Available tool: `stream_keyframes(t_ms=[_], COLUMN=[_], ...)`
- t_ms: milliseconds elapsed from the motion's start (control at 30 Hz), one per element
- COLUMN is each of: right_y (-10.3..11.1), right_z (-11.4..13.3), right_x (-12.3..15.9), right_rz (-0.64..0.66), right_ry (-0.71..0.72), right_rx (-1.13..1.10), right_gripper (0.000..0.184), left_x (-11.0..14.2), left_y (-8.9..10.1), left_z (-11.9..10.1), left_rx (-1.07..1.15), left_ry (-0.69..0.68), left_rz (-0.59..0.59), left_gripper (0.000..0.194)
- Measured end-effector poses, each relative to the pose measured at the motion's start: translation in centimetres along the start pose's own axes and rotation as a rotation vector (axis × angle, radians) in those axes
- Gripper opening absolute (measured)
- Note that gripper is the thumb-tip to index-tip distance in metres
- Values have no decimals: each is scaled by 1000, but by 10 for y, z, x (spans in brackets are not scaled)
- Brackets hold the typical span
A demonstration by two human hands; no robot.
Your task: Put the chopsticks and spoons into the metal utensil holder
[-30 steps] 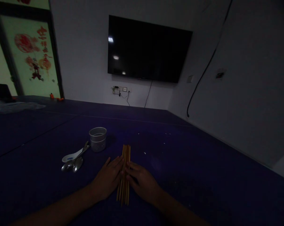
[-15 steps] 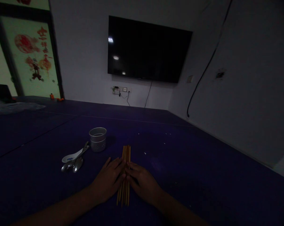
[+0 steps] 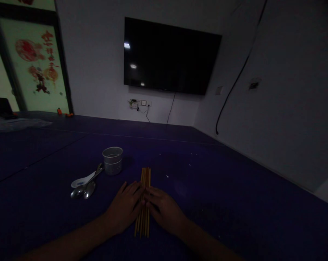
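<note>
Several wooden chopsticks [image 3: 145, 176] lie side by side on the dark purple surface, pointing away from me. From the left, my left hand [image 3: 125, 206] is closed against the bundle, its thumb and fingertips resting on the sticks. My right hand [image 3: 165, 210] presses in from the other side, fingers bent and tips on the same chopsticks. The two hands meet over the middle of the bundle and hide part of it. Left of them stands a metal cup [image 3: 112, 161], upright. Beside the cup lie a white ceramic spoon [image 3: 81, 182] and two metal spoons [image 3: 90, 190], partly overlapping.
The purple surface [image 3: 220, 188] reaches back to a wall with a large television [image 3: 169, 58] and sockets [image 3: 142, 103]. A black cable [image 3: 231, 92] hangs at the right. Small white scraps [image 3: 167, 176] are scattered beyond my right hand. Clear plastic sheeting [image 3: 19, 125] lies far left.
The view has shifted very slightly. Both hands stay on the chopsticks in almost the same place, and the cup and spoons have not moved.
</note>
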State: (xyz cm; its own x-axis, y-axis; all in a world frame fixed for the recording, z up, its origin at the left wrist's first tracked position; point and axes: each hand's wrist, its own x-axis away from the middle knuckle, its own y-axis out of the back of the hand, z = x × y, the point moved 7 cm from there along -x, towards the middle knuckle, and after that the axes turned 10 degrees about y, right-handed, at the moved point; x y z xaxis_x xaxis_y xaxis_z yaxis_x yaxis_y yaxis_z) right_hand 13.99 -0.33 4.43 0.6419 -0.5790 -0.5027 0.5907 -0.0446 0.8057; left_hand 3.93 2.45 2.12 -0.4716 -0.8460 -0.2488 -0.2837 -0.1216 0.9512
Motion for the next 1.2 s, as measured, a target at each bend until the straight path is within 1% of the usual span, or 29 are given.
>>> stream_keyframes(t_ms=[233, 367, 500, 667, 833, 1033, 1200], right_y=[0, 1, 0, 1, 1, 0, 0], right_z=[0, -1, -1, 0, -1, -5, -5], right_x=[-1, 1, 1, 0, -1, 1, 3], right_rz=[-16, -34, -22, -28, -25, -42, -63], right_ry=[21, 15, 22, 9, -13, -21, -33], right_rx=[18, 16, 28, 11, 7, 20, 22], right_gripper=[32, 31, 33, 33, 28, 24, 26], left_x=[0, 0, 0, 1, 1, 1, 2], left_y=[-1, -1, 0, -2, -4, 0, 2], left_z=[2, 2, 1, 3, 4, 0, 0], left_rx=[8, 17, 27, 45, 39, 40, 65], left_ry=[-9, 0, -5, -14, -17, -25, -26], left_rz=[-39, -19, -26, -15, -6, -27, -32], left_gripper=[42, 43, 43, 44, 46, 44, 44])
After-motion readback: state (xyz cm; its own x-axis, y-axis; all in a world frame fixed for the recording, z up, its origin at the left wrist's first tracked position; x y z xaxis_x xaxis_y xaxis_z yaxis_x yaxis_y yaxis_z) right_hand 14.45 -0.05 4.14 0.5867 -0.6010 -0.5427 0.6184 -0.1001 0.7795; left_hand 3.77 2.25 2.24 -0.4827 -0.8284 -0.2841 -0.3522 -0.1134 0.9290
